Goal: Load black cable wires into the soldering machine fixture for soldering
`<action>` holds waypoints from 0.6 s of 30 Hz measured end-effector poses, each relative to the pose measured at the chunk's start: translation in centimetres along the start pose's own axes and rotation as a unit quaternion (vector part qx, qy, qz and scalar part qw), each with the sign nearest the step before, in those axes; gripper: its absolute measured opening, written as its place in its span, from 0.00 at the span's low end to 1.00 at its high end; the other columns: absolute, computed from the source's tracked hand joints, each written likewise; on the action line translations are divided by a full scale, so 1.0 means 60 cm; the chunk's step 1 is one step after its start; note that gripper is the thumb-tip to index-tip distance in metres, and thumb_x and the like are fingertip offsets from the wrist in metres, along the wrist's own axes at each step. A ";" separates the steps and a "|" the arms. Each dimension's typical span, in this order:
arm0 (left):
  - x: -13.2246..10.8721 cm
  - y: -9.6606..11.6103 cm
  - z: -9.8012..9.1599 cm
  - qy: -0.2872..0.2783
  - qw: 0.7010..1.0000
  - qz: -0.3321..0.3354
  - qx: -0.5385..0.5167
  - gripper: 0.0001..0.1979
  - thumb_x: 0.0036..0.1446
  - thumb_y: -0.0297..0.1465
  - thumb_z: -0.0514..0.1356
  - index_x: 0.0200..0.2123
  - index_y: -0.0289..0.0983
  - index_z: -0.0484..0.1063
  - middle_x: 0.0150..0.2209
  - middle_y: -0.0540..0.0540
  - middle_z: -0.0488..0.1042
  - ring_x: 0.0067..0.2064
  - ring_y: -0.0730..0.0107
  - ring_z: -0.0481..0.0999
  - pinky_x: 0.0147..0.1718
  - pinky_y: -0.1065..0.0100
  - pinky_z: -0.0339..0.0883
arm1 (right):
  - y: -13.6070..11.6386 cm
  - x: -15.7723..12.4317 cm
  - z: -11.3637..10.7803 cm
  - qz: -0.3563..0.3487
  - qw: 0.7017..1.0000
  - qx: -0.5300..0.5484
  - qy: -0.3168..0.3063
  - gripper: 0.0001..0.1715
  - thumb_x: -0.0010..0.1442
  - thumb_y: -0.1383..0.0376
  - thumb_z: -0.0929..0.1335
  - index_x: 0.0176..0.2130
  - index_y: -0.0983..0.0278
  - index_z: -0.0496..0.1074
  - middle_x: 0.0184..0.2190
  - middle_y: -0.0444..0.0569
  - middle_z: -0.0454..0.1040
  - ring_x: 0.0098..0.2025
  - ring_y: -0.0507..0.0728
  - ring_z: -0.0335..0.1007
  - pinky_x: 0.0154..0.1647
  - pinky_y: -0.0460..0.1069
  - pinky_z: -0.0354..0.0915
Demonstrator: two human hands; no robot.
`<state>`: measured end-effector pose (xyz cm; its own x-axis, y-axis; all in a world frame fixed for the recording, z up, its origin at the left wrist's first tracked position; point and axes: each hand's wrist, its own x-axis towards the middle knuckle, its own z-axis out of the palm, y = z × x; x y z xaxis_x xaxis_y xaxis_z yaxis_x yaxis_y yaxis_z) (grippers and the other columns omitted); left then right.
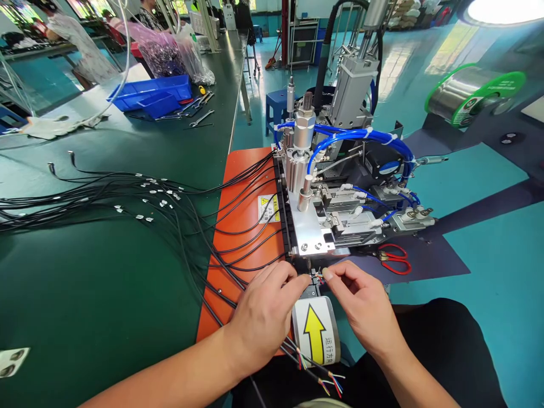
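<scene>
- Your left hand (263,309), fingers pinched narrow, holds the coloured wire ends (317,277) at the machine (312,229) front edge.
- Your right hand (365,306) pinches them from the right, equally near.
- The wires point toward the machine.

The green table (85,294) holds an orange mat (246,226) right by the fingers (293,280). Black cables (127,198) spread out left of them. Blue bins (148,93) and wrenches (199,119) lie far beyond them.

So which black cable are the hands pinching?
The cable whose coloured wire tips sit between the left hand and right hand, just above the yellow arrow. The other cables lie loose across the orange plate and green table.
</scene>
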<state>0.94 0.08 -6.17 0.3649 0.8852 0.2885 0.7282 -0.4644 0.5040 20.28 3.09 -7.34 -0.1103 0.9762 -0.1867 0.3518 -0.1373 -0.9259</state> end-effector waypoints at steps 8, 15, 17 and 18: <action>0.000 -0.002 -0.001 0.000 1.000 0.002 0.001 0.15 0.62 0.20 0.53 0.49 0.35 0.72 0.37 0.43 0.69 0.37 0.63 0.69 0.36 0.62 0.71 | 0.000 -0.006 -0.002 0.001 1.000 -0.003 -0.002 0.17 0.63 0.52 0.68 0.32 0.61 0.74 0.31 0.44 0.71 0.33 0.54 0.64 0.34 0.48 0.60; 0.001 0.001 0.000 0.000 1.000 0.001 0.001 0.15 0.62 0.20 0.53 0.49 0.35 0.72 0.37 0.43 0.69 0.38 0.63 0.69 0.36 0.62 0.71 | 0.004 -0.005 0.000 0.000 1.000 -0.005 0.000 0.17 0.64 0.51 0.68 0.32 0.61 0.74 0.31 0.45 0.71 0.34 0.55 0.65 0.35 0.48 0.60; 0.001 0.001 0.000 -0.001 1.000 0.001 0.000 0.15 0.62 0.21 0.53 0.49 0.35 0.72 0.37 0.43 0.69 0.38 0.63 0.69 0.36 0.62 0.71 | 0.005 -0.004 0.000 0.001 1.000 -0.009 0.001 0.17 0.64 0.51 0.67 0.33 0.61 0.75 0.31 0.44 0.71 0.33 0.54 0.65 0.35 0.48 0.60; 0.001 0.001 0.000 -0.001 1.000 0.001 -0.001 0.15 0.62 0.21 0.53 0.49 0.35 0.72 0.37 0.43 0.69 0.38 0.63 0.69 0.36 0.62 0.71 | 0.006 -0.003 0.001 0.001 1.000 -0.010 0.002 0.17 0.64 0.51 0.68 0.33 0.61 0.75 0.31 0.45 0.72 0.33 0.54 0.65 0.35 0.48 0.60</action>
<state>1.03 0.11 -6.13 0.3682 0.8842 0.2876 0.7264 -0.4666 0.5047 20.40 2.84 -7.66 -0.1070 0.9765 -0.1870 0.3697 -0.1355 -0.9192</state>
